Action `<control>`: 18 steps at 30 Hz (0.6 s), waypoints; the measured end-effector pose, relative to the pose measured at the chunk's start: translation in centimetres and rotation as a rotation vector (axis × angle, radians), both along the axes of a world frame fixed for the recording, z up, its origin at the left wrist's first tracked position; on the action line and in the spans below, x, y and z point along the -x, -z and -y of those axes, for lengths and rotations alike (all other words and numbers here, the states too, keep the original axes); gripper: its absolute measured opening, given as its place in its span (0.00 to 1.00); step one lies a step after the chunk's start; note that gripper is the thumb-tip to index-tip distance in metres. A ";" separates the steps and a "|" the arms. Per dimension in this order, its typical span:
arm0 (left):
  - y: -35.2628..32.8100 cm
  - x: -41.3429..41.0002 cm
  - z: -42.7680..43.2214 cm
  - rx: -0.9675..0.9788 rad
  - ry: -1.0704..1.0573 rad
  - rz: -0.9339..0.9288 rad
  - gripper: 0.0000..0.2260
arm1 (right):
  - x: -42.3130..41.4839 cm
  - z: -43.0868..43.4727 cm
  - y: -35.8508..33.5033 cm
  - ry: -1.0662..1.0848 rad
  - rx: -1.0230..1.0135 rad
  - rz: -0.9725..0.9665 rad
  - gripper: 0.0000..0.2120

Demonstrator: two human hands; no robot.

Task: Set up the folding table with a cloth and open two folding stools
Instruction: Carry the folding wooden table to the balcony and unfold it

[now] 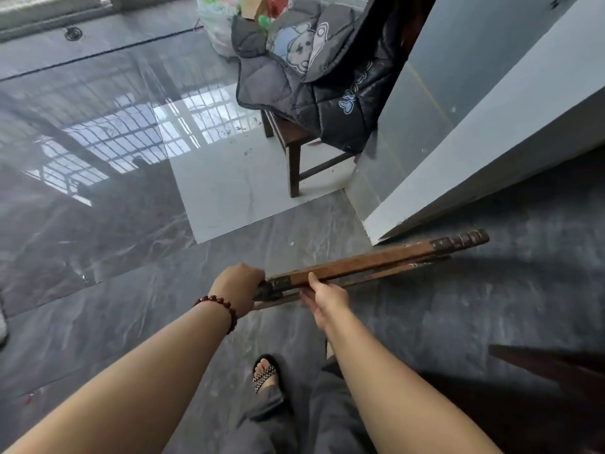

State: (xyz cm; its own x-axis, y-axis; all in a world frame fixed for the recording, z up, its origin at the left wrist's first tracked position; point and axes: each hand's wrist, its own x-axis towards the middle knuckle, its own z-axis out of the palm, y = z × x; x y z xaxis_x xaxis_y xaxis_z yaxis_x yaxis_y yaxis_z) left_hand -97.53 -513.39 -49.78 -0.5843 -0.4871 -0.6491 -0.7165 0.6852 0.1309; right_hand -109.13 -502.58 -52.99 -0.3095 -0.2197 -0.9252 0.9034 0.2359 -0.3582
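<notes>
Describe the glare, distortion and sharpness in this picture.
Head view: strong glare on the glossy floor, which mirrors a barred window. The wide-angle lens stretches the forearms toward the bottom corners. The left hand, the right hand and the folded wooden frame they grip are sharp. The daylight is soft, with no hard shadows.

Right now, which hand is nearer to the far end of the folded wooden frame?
Right. The right hand holds the folded wooden frame partway toward its far end; the left hand grips the opposite, near end.
</notes>
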 end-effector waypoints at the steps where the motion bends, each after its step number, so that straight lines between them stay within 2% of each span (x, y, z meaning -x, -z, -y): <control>1: 0.0 0.5 -0.2 -0.011 -0.002 0.008 0.11 | 0.2 0.0 -0.2 -0.017 0.000 0.008 0.05; 5: 0.7 3.6 -2.5 -0.082 -0.071 -0.098 0.09 | 1.2 -0.7 -0.6 -0.206 -0.003 0.055 0.03; 8: 1.0 6.6 -4.9 -0.112 -0.138 -0.178 0.10 | 3.1 -1.9 -1.2 -0.569 -0.030 -0.026 0.09; 11: 1.1 8.9 -6.1 -0.110 -0.174 -0.199 0.11 | 5.9 -3.4 -1.7 -0.902 -0.088 -0.329 0.10; 15: 1.2 10.0 -6.3 -0.103 -0.176 -0.154 0.12 | 9.5 -4.7 -2.7 -1.203 -0.153 -0.844 0.03; 18: 1.1 10.3 -6.3 -0.102 -0.194 -0.132 0.13 | 10.7 -4.7 -2.9 -1.349 -0.094 -1.075 0.10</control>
